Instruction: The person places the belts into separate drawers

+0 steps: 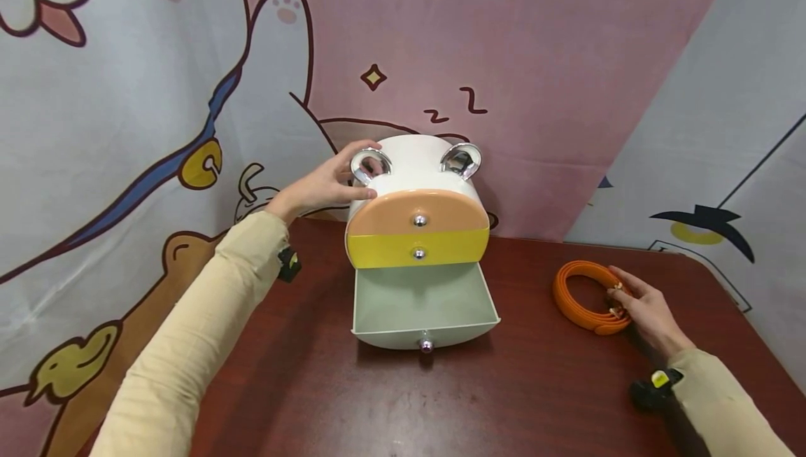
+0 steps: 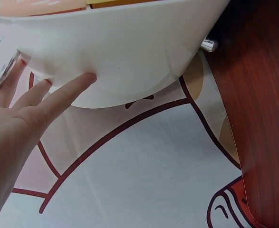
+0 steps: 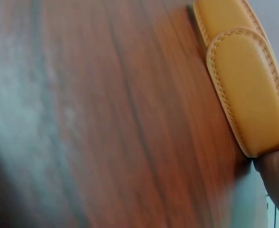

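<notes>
A small white drawer cabinet (image 1: 415, 156) with two shiny round ears stands against the wall cloth. Its orange drawer (image 1: 384, 219) and yellow drawer (image 1: 378, 250) are closed, while the pale green bottom drawer (image 1: 422, 296) is pulled out with nothing inside. My left hand (image 1: 327, 180) rests on the cabinet's left side by the ear; in the left wrist view extended fingers (image 2: 68, 95) touch the white shell. To the right, my right hand (image 1: 651, 313) grips a coiled orange belt (image 1: 569, 306) at its buckle side. The belt's stitched end (image 3: 248, 90) shows close up in the right wrist view.
The dark red wooden table (image 1: 403, 408) carries the cabinet and belt. Behind it hangs a cartoon-printed cloth (image 1: 535, 58). Small dark cameras sit at both wrists. The pulled-out drawer's silver knob (image 1: 426, 345) sticks out toward the front.
</notes>
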### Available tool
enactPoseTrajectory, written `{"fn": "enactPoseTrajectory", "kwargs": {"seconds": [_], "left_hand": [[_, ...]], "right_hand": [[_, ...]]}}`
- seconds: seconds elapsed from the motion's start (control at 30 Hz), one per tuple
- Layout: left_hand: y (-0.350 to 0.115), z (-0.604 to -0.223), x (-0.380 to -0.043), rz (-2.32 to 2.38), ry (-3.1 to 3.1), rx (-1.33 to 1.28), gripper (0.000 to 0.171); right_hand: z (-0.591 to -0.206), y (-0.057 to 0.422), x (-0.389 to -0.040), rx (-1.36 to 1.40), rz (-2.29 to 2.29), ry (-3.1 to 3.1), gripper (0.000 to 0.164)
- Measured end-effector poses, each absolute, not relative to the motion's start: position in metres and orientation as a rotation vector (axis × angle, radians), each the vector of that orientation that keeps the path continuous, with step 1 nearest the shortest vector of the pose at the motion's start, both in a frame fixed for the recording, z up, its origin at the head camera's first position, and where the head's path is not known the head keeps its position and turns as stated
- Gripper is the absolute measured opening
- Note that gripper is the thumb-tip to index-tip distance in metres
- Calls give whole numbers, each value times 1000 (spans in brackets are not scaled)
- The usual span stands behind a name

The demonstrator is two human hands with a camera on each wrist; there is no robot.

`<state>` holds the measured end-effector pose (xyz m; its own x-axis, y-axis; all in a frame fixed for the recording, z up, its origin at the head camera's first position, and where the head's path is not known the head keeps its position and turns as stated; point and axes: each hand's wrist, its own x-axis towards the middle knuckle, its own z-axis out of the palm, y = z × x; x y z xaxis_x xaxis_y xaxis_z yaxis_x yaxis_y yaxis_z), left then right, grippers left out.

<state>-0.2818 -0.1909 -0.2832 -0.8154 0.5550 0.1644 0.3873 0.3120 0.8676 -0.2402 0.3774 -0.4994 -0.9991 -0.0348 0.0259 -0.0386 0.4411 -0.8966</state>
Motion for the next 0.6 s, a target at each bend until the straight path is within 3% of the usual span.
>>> {"fn": "enactPoseTrajectory", "kwargs": {"seconds": [0.6], "left_hand": [[-190, -284, -282, 1531, 2403, 849, 79]], "right_hand": [[-490, 345, -237, 261, 1770, -2579, 54]]}}
